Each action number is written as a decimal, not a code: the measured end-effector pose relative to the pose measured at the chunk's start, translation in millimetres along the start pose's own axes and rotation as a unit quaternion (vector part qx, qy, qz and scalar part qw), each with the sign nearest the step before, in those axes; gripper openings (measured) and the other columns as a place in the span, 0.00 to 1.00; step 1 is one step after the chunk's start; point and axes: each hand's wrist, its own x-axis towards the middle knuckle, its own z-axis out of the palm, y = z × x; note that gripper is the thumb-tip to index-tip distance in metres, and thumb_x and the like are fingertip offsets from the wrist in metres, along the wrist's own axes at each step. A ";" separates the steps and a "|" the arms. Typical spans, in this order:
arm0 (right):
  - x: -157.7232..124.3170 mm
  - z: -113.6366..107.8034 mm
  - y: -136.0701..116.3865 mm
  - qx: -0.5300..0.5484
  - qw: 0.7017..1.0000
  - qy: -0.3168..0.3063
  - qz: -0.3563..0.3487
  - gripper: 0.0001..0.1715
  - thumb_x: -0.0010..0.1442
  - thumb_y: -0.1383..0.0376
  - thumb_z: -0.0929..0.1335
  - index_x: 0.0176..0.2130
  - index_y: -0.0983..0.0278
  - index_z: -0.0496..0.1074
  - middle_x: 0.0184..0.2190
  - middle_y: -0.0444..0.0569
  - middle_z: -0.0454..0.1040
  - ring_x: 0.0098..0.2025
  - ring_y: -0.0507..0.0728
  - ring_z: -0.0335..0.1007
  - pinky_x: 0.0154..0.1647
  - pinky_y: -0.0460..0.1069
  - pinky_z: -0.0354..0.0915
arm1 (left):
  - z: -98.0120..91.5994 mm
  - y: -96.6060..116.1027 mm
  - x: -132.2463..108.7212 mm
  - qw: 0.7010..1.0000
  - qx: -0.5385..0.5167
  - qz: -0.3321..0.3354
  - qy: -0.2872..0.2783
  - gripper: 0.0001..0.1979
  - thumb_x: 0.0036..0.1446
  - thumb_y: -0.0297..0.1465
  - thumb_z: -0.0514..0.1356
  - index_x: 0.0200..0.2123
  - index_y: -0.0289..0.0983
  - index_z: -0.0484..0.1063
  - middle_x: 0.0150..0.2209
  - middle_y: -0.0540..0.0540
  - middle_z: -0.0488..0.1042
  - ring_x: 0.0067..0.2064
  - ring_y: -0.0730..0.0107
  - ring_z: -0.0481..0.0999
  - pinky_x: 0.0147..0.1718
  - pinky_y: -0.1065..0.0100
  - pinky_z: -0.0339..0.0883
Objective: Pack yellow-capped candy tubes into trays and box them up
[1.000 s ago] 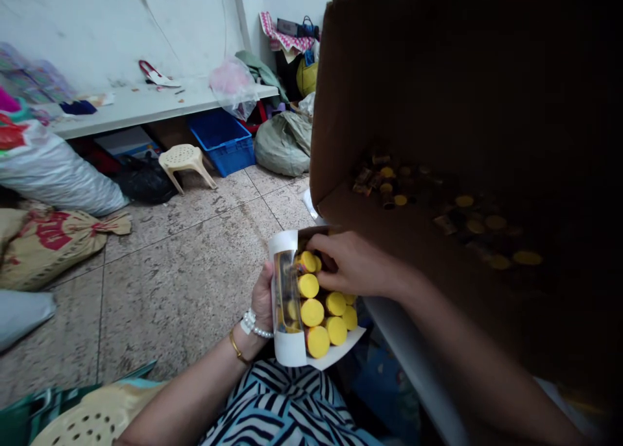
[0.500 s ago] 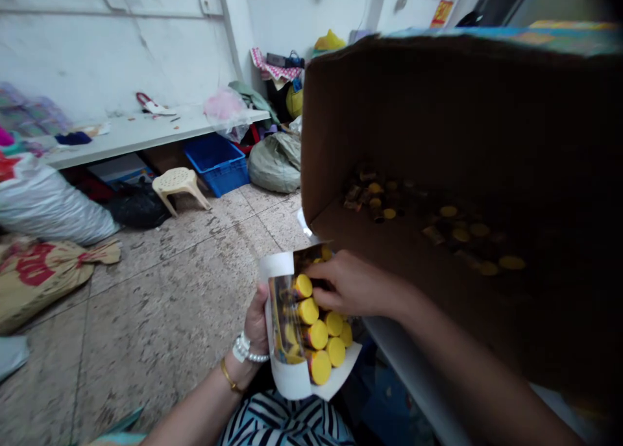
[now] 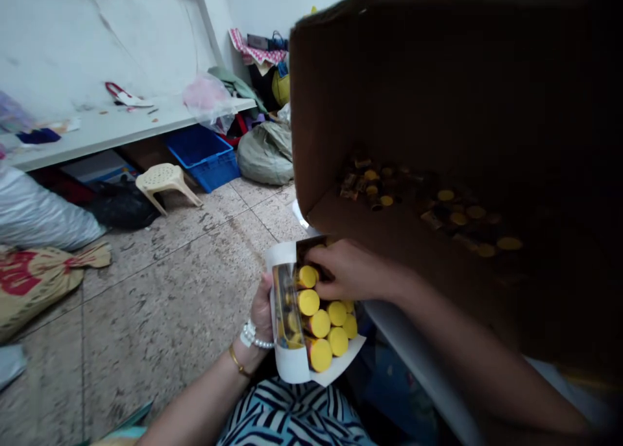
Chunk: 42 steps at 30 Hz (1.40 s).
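My left hand (image 3: 261,311) is wrapped around the side of a small white box (image 3: 291,366) with a clear window, holding it tilted above my lap. Several small cylinders with yellow caps (image 3: 320,324) stand packed inside, caps facing me. Over the box's far end, my right hand (image 3: 348,269) has its fingers curled down among the cylinders. Whatever those fingertips grip is hidden behind the hand and in shadow. Beside the box, a large cardboard carton (image 3: 316,134) lies with its opening toward me. More yellow-capped cylinders (image 3: 457,217) are scattered on its dark floor.
A long white table (image 3: 121,124) runs along the wall, with a blue crate (image 3: 207,163) under its edge. A cream stool (image 3: 165,176) stands on the tiled floor. Stuffed sacks (image 3: 39,206) lie at the left, and a grey-green sack (image 3: 267,154) sits beyond the carton.
The view has shifted slightly. My left hand still holds the white box. My right hand stays at the box's far end, its fingers a little deeper among the cylinders.
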 end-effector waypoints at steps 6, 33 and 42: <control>0.5 16.4 13.5 0.115 0.990 0.073 -0.036 0.15 0.57 0.67 0.69 0.46 0.66 0.71 0.24 0.39 0.72 0.24 0.48 0.67 0.26 0.42 0.58 | -6.8 13.3 -0.6 0.997 0.005 0.061 0.051 0.31 0.53 0.51 0.64 0.51 0.34 0.75 0.49 0.35 0.80 0.57 0.39 0.74 0.57 0.39 0.65; 3.6 20.9 -18.2 -0.051 0.966 0.237 -0.084 0.24 0.65 0.60 0.67 0.59 0.63 0.70 0.44 0.52 0.78 0.46 0.60 0.72 0.46 0.54 0.69 | -7.6 11.1 -4.2 0.998 -0.017 0.052 0.028 0.26 0.57 0.50 0.62 0.50 0.38 0.76 0.55 0.39 0.76 0.65 0.42 0.65 0.64 0.43 0.56; -25.7 -25.2 80.0 -0.101 0.887 0.354 0.278 0.24 0.66 0.51 0.63 0.54 0.60 0.74 0.42 0.53 0.79 0.43 0.63 0.76 0.46 0.58 0.70 | -1.2 29.5 -0.7 0.999 -0.021 0.031 -0.010 0.30 0.50 0.54 0.64 0.55 0.49 0.74 0.60 0.43 0.73 0.68 0.38 0.58 0.63 0.36 0.53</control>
